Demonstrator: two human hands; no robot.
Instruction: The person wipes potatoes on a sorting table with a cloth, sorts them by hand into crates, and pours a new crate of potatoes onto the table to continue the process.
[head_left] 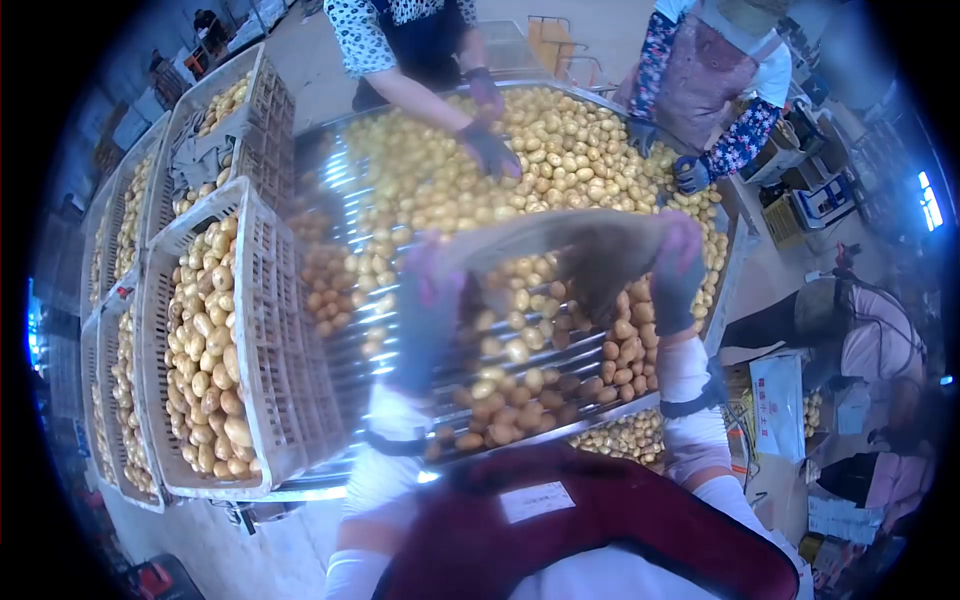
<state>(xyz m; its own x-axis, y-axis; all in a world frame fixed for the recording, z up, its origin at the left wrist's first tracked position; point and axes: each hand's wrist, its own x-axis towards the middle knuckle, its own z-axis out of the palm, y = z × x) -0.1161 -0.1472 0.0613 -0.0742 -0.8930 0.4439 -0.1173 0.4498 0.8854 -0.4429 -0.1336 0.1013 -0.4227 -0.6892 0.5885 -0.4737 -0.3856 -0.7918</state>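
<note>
My left hand [428, 310] and my right hand [677, 268], both in grey and purplish gloves, are raised over a slatted metal sorting table [385, 325]. Stretched between them is a brown cloth-like piece [560, 236], blurred by motion, its two ends in my closed hands. Whether it is cloth or a sack cannot be made out. Below and around it lie many potatoes [518, 350], pale yellow farther off and browner [510, 415] close to my apron.
Plastic crates [290, 350] full of potatoes stand stacked at the left. Across the table, one person's gloved hand [490, 150] and another person's gloved hand [690, 175] touch potatoes. More people, boxes and a white carton [777, 405] are at the right.
</note>
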